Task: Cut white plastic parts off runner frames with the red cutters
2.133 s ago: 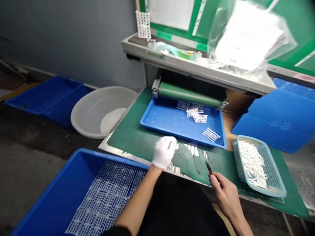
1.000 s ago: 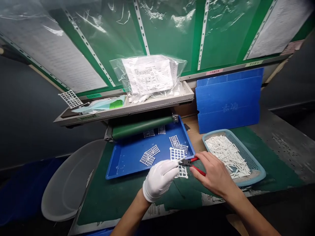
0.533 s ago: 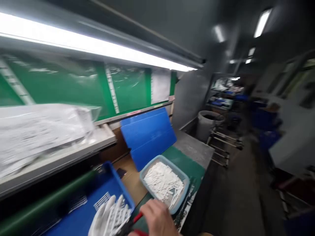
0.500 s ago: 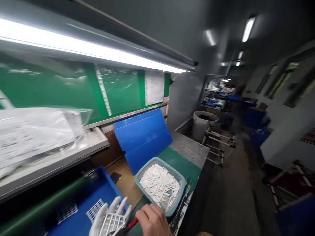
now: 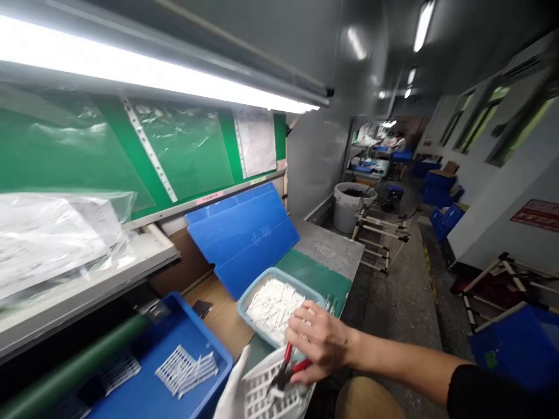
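Note:
My left hand [image 5: 238, 387], in a white glove, holds a white plastic lattice frame [image 5: 262, 396] at the bottom of the view. Bare, my right hand [image 5: 317, 343] is closed on red-handled nippers [image 5: 286, 369]. Their dark jaws lie over the lattice frame, where a short white piece [image 5: 276, 394] shows at the tips. Just behind both hands stands a light blue basket [image 5: 245, 311] heaped with thin white plastic sticks [image 5: 273, 305]; my right hand covers part of its near side. Lattice frames [image 5: 186, 369] lie in a blue tray [image 5: 209, 334] on the left.
A blue corrugated sheet [image 5: 244, 238] leans behind the basket. A green roller [image 5: 87, 364] crosses above the tray. A shelf [image 5: 144, 256] with bagged papers overhangs the left. Beyond the bench end stand a grey bin [image 5: 345, 212] and a pipe rack [image 5: 379, 235].
My left hand has moved right, away from the tray, with the lattice frame. My right hand has moved up and right with the nippers, now beside the basket. The view has shifted slightly.

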`<state>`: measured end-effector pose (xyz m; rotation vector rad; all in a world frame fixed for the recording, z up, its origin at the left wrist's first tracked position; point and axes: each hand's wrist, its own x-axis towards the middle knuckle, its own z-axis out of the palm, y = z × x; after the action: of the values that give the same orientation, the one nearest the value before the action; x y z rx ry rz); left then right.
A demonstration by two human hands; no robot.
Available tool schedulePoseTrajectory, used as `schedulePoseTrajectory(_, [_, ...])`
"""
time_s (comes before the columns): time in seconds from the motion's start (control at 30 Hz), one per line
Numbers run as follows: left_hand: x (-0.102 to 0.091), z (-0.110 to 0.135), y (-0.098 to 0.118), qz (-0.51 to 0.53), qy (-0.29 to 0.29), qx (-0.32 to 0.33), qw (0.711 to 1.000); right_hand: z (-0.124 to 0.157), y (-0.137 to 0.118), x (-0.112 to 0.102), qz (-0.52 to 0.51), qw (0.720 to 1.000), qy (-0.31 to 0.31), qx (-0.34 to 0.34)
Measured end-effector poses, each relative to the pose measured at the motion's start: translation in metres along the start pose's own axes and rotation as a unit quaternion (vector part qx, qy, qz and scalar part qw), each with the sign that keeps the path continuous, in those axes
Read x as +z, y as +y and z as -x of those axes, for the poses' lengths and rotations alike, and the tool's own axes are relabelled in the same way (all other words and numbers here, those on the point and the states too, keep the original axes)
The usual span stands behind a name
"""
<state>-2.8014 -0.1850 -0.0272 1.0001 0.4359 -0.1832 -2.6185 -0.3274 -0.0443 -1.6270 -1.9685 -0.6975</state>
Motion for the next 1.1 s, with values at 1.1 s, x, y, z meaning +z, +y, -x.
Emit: schedulePoseTrajectory(1.1, [-0.003,-0.150,-0.041,0.414,0.313,-0.035,0.854,0.081,0.034,0.085,-0.241,0.828,-0.322,0.390])
